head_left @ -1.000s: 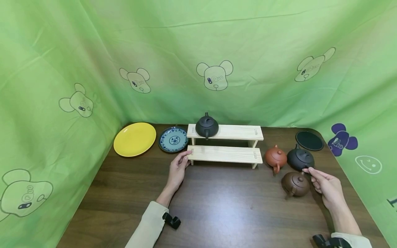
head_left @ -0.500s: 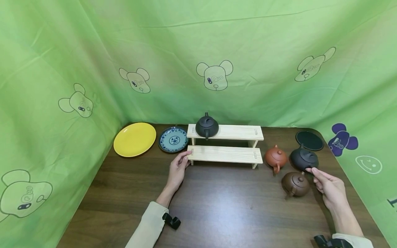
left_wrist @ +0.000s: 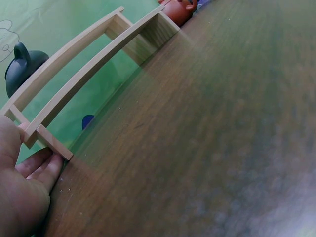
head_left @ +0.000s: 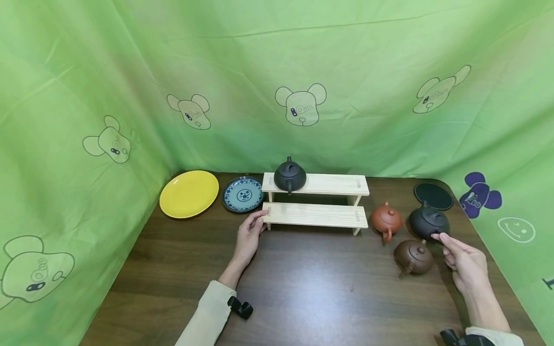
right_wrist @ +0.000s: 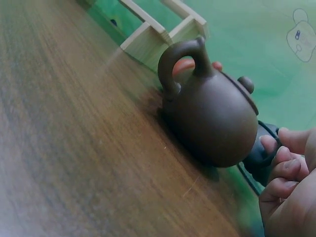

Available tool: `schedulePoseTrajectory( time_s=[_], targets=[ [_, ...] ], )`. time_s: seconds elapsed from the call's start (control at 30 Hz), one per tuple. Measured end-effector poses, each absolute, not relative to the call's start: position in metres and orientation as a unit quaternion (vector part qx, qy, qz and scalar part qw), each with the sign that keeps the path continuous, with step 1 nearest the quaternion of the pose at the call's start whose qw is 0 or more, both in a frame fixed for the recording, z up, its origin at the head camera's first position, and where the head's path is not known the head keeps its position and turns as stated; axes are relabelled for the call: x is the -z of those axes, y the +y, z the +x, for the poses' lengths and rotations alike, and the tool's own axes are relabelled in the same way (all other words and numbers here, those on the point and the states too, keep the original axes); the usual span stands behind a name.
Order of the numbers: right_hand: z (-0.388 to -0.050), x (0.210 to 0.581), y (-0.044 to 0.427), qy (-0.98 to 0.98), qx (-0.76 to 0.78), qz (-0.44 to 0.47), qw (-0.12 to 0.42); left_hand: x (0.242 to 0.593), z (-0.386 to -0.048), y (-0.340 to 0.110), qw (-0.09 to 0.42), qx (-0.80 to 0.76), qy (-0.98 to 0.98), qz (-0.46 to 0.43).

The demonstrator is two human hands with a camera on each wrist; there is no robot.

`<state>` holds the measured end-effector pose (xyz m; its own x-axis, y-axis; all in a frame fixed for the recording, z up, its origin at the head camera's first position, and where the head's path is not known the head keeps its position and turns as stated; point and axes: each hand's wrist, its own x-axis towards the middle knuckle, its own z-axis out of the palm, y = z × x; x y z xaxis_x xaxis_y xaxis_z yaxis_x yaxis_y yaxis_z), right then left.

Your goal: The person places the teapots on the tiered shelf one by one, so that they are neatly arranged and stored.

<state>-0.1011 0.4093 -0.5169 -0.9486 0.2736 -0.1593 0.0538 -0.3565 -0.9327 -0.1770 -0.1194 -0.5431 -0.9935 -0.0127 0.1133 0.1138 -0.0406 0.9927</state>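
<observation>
My left hand (head_left: 248, 236) grips the left end of the lower board of a two-tier wooden stand (head_left: 316, 215); in the left wrist view, fingers (left_wrist: 48, 170) lie against its leg. A black teapot (head_left: 290, 176) sits on the upper board, near its left end. At the right, thumb and fingers of my right hand (head_left: 468, 264) pinch the handle of another black teapot (head_left: 428, 222), low at the table. Just in front of it stands a dark brown teapot (head_left: 413, 257), which partly hides the black one in the right wrist view. A reddish-orange teapot (head_left: 386, 221) is to the left.
A yellow plate (head_left: 189, 194) and a blue patterned plate (head_left: 243, 194) lie left of the stand. Behind the right-hand black teapot lies a dark round plate (head_left: 433, 196). Green cloth (head_left: 242, 62) with mouse-like drawings hangs around the brown wooden table (head_left: 311, 288).
My right hand has moved the black teapot a little to the right, away from the reddish-orange one. The left hand stays at the stand.
</observation>
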Motion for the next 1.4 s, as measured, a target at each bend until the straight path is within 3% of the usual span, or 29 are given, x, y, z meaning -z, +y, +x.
schedulePoseTrajectory(
  time_s=[0.53, 1.4],
  targets=[
    [-0.095, 0.486, 0.390, -0.472, -0.869, -0.100, 0.114, 0.545, -0.177, -0.121, 0.047, 0.713, -0.699, -0.031],
    [-0.097, 0.460, 0.330, -0.478, -0.874, -0.006, 0.090, 0.544, -0.177, -0.120, 0.046, 0.718, -0.694, -0.033]
  ],
)
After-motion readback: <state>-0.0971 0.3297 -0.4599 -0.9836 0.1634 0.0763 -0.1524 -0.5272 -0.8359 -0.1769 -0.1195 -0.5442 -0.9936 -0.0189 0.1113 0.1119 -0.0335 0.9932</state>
